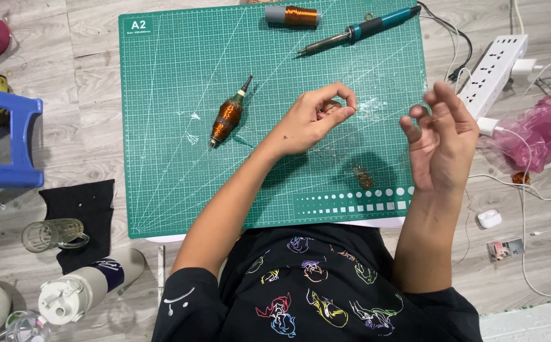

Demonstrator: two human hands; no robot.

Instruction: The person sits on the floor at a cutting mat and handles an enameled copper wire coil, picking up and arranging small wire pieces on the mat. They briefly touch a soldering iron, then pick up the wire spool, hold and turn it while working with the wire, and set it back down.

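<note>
Both hands hover over the green gridded cutting mat (180,158): left hand (313,117) pinching thumb to forefinger, right hand (443,142) loosely curled, whether gripping anything I cannot tell. A tapered copper-wire bobbin (226,117) lies left of them. A white label patch (137,25) marks the mat's far-left corner; an empty clear glass mug (52,234) lies tipped on the floor.

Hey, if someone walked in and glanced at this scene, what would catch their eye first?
Probably the green cutting mat filling the middle, with both hands raised over it: the left hand pinching its fingers together, the right hand held up near the mat's right edge. Next, the shiny copper wire spool lying left of the hands, and the teal soldering iron at the mat's top edge.
</note>
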